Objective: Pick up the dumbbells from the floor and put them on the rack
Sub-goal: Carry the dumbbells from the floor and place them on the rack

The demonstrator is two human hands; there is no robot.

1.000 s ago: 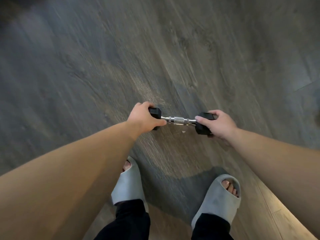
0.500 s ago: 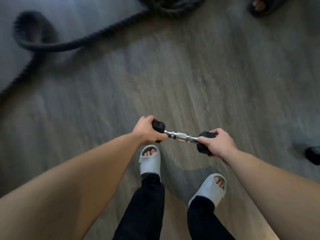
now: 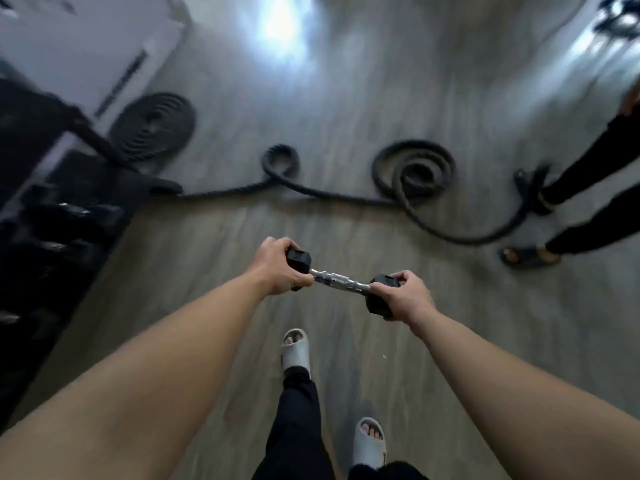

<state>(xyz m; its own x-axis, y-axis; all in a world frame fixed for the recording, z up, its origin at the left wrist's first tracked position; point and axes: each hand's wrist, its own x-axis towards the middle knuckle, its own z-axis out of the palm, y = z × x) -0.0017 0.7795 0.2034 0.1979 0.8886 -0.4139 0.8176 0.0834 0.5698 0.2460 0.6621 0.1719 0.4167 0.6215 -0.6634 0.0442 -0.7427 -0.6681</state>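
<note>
A small dumbbell [image 3: 341, 279] with black hex heads and a chrome knurled handle is held level in the air in front of me, above the wood floor. My left hand [image 3: 275, 266] is wrapped around its left head and my right hand [image 3: 403, 294] around its right head. The dark dumbbell rack [image 3: 52, 233] stands at the left edge, blurred, with several black dumbbells [image 3: 74, 213] on its tiers. The dumbbell in my hands is well to the right of the rack.
A thick black battle rope [image 3: 412, 174] snakes across the floor ahead, with another coil [image 3: 152, 126] near the rack. Another person's legs and sandals [image 3: 530, 254] stand at the right. My own feet in grey slides [image 3: 294, 348] are below.
The view has lifted from the bare floor at my feet to the room ahead; the rope, rack and another person have come into view. Both hands still hold the dumbbell by its heads, and I am stepping forward.
</note>
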